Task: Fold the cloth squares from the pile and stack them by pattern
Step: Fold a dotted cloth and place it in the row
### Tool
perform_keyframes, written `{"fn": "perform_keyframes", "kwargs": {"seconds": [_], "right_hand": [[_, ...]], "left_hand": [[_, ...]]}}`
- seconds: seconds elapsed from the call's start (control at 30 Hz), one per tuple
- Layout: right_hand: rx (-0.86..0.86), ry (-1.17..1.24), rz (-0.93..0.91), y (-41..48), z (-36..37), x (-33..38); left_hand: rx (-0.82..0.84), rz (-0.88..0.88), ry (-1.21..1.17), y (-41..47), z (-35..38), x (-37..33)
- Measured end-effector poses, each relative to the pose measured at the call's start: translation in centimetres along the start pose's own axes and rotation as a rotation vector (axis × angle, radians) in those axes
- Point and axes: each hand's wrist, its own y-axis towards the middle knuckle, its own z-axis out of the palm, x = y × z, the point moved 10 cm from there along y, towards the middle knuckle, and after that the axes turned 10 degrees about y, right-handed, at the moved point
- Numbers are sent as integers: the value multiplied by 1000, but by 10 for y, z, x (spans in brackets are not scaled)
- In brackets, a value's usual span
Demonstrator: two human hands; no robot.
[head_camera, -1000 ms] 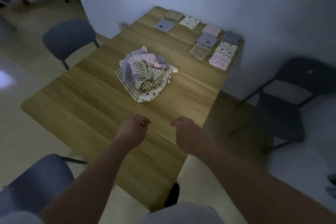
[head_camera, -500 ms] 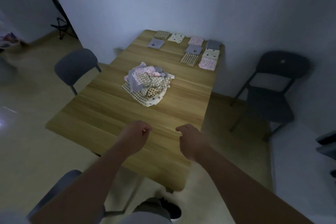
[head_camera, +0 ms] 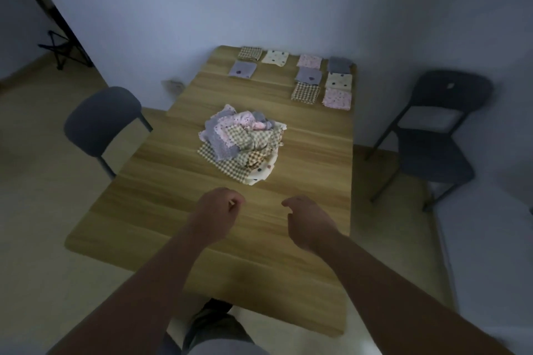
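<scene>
A loose pile of cloth squares (head_camera: 243,143) lies in the middle of the wooden table (head_camera: 161,204): checked, grey, pink and cream spotted pieces jumbled together. Folded squares lie in rows at the table's far end: a checked one (head_camera: 249,53), a cream spotted one (head_camera: 275,57), a grey one (head_camera: 243,69), and several more at the far right (head_camera: 323,79). My left hand (head_camera: 216,213) hovers over the table in front of the pile, fingers curled, holding nothing. My right hand (head_camera: 307,220) hangs beside it, fingers loosely curled and empty. Neither hand touches cloth.
A grey chair (head_camera: 99,121) stands at the table's left side and a dark chair (head_camera: 432,135) at its right. A wall runs right behind the table's far end. A black tripod (head_camera: 62,50) stands on the floor at the far left.
The view has swung and pulled back, so the table looks straighter and farther. Both hands keep the same pose in front of the pile. No cloth has moved.
</scene>
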Motion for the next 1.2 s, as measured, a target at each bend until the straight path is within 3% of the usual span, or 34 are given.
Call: {"fn": "perform_keyframes", "kwargs": {"seconds": [0.23,0.37,0.57,0.77,0.93,1.07,1.2], "right_hand": [[42,93,205,104,67,33],[-74,171,348,142,75,47],[-169,156,500,149,73,28],[-324,201,419,176,93,5],[-673,100,280,193,87,-12],[-706,-35,250,207,96,-21],[-770,-173,241,208,102,-19]], "left_hand": [[206,11,4,69,32,93],[369,91,38,110,50,134],[374,118,-2,129,69,145],[166,201,-112,133,92,140],[-131,342,-138,130,100,138],[-253,417,-155,126,107,143],[-273,485,-171,114,112,148]]}}
